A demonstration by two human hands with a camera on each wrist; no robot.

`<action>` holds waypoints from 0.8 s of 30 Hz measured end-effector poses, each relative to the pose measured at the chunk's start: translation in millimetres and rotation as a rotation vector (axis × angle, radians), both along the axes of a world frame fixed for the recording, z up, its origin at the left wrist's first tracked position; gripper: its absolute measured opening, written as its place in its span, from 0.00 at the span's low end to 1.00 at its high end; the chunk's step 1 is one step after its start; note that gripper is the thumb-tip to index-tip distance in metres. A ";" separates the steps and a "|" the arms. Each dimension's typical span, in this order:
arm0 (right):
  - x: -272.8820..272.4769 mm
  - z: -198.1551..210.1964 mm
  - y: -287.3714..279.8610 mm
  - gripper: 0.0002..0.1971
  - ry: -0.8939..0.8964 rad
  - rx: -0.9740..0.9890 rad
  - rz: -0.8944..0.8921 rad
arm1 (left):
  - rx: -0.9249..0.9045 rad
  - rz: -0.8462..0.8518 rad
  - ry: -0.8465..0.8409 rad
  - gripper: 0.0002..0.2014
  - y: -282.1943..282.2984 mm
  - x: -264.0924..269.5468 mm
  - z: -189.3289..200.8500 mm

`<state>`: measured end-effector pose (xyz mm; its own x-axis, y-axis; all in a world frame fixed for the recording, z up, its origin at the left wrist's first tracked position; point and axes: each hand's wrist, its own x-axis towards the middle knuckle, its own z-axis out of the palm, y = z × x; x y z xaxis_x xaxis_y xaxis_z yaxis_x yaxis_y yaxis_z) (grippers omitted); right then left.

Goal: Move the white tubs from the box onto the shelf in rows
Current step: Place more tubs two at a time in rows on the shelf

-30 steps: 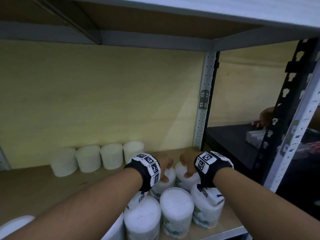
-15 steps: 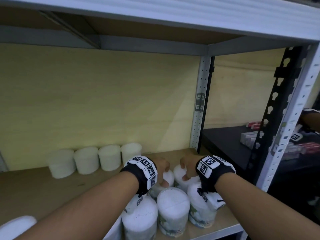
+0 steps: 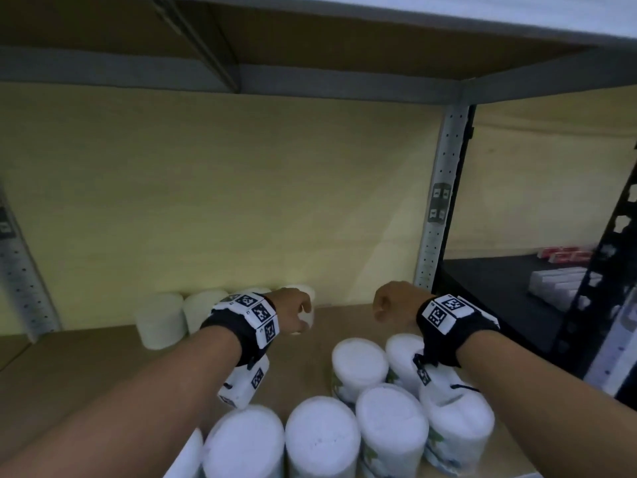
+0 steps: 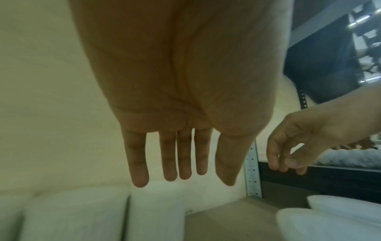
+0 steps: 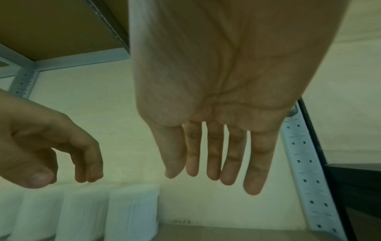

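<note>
Hands [image 3: 293,310] [image 3: 393,301] empty above shelf [image 3: 86,367]; 4 tubs [image 3: 160,320] along wall.

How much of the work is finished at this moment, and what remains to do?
Done: a back row of white tubs stands against the yellow wall, and a front cluster of tubs sits near the shelf edge. In hand: nothing; the left hand and right hand hang open above the shelf. Left: the front cluster looks loose, not a straight row. The box is out of view, so the tubs remaining cannot be counted.
</note>
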<state>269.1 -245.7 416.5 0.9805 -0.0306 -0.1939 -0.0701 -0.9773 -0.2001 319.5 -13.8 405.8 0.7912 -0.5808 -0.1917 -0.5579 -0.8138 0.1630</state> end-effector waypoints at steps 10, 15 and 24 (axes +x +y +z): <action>55.7 -7.7 64.6 0.18 -0.089 0.021 0.105 | -0.111 0.186 -0.019 0.22 69.1 47.9 -8.4; 87.2 -13.6 86.3 0.20 -0.115 0.027 0.112 | -0.141 0.214 -0.041 0.23 80.3 73.1 -20.3; 131.4 -14.8 116.0 0.27 -0.067 -0.042 0.140 | -0.148 0.233 -0.043 0.28 79.5 106.4 -38.3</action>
